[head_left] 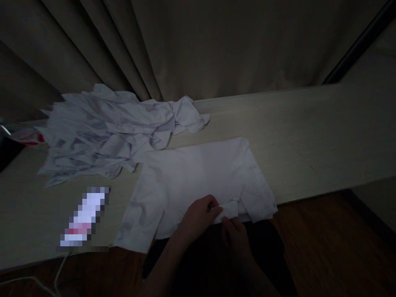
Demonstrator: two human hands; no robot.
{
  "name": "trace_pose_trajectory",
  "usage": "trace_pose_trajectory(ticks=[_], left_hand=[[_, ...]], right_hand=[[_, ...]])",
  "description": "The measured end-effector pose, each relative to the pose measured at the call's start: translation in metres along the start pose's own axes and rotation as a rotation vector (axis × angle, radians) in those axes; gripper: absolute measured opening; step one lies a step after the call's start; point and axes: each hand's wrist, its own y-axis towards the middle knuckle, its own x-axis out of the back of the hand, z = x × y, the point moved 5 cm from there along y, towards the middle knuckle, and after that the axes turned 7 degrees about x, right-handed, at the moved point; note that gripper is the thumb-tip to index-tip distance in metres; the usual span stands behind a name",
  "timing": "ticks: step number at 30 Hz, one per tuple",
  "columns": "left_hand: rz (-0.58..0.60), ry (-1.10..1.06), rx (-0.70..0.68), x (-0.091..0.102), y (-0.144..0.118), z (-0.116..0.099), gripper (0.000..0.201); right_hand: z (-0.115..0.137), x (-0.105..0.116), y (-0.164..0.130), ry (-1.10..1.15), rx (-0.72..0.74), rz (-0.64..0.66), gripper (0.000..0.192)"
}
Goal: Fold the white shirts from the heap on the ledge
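Observation:
A white short-sleeved shirt (198,169) lies spread over the table's front edge, its two sleeves splayed to the left and right. My left hand (202,212) pinches the shirt's near edge, thumb and fingers closed on the cloth. Just to its right, my right hand (235,233) grips the same edge from below, with its fingers bent around the fabric. Between and beside the two hands a narrow strip of the cloth is turned up. Dim light hides the finer details of the seam and fingertips.
A heap of crumpled white garments (108,132) covers the table's back left. A lit phone (85,216), blurred out, lies at the front left near a pale cable (58,276). Curtains (216,45) hang behind the pale table (309,136). A red-and-white item (31,136) is at far left.

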Motion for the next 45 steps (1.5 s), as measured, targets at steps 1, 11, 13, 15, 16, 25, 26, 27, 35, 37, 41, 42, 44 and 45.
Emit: trace_pose_trajectory(ticks=[1, 11, 13, 15, 16, 25, 26, 27, 35, 37, 41, 42, 44, 45], left_hand=[[-0.032, 0.031, 0.003, 0.002, -0.001, -0.002, 0.017], [-0.11, -0.664, 0.424, -0.043, -0.076, 0.044, 0.051], [-0.11, -0.77, 0.52, -0.06, -0.084, 0.059, 0.053], [-0.194, -0.861, 0.578, -0.067, -0.086, 0.069, 0.052], [-0.242, -0.902, 0.597, -0.067, -0.086, 0.072, 0.05], [-0.481, -1.178, 0.595, -0.051, -0.087, 0.082, 0.046], [-0.497, -1.192, 0.579, -0.051, -0.087, 0.082, 0.047], [-0.507, -1.21, 0.563, -0.052, -0.086, 0.082, 0.047], [-0.395, -1.152, 0.577, -0.066, -0.074, 0.078, 0.05], [-0.423, -1.156, 0.573, -0.065, -0.074, 0.081, 0.051], [-0.447, -1.121, 0.586, -0.065, -0.072, 0.087, 0.053], [-0.45, -1.11, 0.585, -0.065, -0.072, 0.087, 0.054], [-0.459, -1.1, 0.59, -0.065, -0.072, 0.086, 0.056], [-0.463, -1.101, 0.595, -0.065, -0.072, 0.086, 0.057]], right_hand=[[-0.001, 0.001, 0.001, -0.001, 0.0, -0.019, 0.05], [-0.002, 0.006, 0.001, -0.069, 0.051, -0.125, 0.052], [-0.002, 0.007, 0.0, -0.087, 0.06, -0.133, 0.051], [-0.003, 0.009, -0.001, -0.093, 0.075, -0.143, 0.051], [-0.005, 0.01, -0.002, -0.093, 0.081, -0.15, 0.051], [-0.014, 0.012, -0.004, -0.097, 0.025, -0.138, 0.055], [-0.012, 0.013, -0.004, -0.099, 0.028, -0.141, 0.055], [-0.011, 0.013, -0.004, -0.094, 0.032, -0.146, 0.055], [-0.013, 0.019, -0.004, -0.061, 0.011, -0.181, 0.052], [-0.013, 0.019, -0.004, -0.063, 0.005, -0.189, 0.053], [-0.012, 0.019, -0.003, -0.021, -0.001, -0.227, 0.052], [-0.013, 0.019, -0.003, -0.008, -0.006, -0.237, 0.052], [-0.015, 0.019, -0.002, 0.017, -0.021, -0.248, 0.053], [-0.017, 0.02, -0.002, 0.02, -0.032, -0.252, 0.052]])
